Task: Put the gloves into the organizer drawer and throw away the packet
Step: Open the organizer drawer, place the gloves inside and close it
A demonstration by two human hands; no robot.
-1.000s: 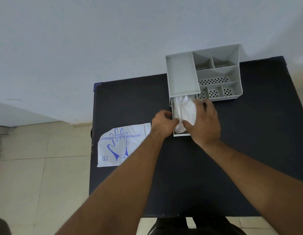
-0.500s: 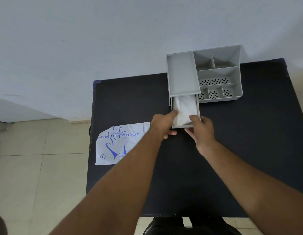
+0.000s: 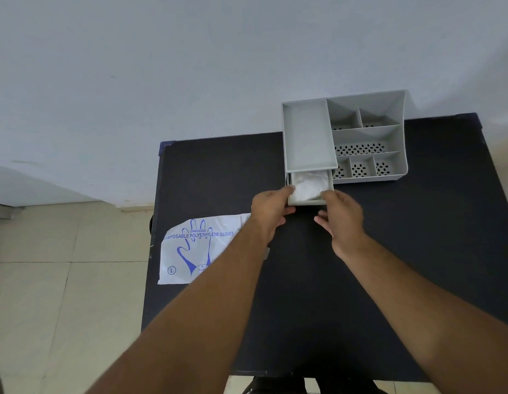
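Note:
The grey organizer (image 3: 366, 137) stands at the far side of the black table (image 3: 417, 251). Its drawer (image 3: 306, 202) sticks out a short way from under the left tray, and the crumpled white gloves (image 3: 308, 184) lie inside it. My left hand (image 3: 271, 207) grips the drawer's front left corner, thumb on the rim. My right hand (image 3: 342, 216) holds the front right corner the same way. The empty white packet (image 3: 196, 247), printed with a blue hand and "disposable polyethylene gloves", lies flat at the table's left edge, partly under my left forearm and overhanging the edge.
The organizer's open compartments with perforated bottoms hold nothing that I can see. A pale wall rises behind the table. Beige tiled floor (image 3: 62, 294) lies to the left. No bin is in view.
Both hands left the gloves and took the drawer's front corners. The drawer has slid farther into the organizer, so less of the gloves shows.

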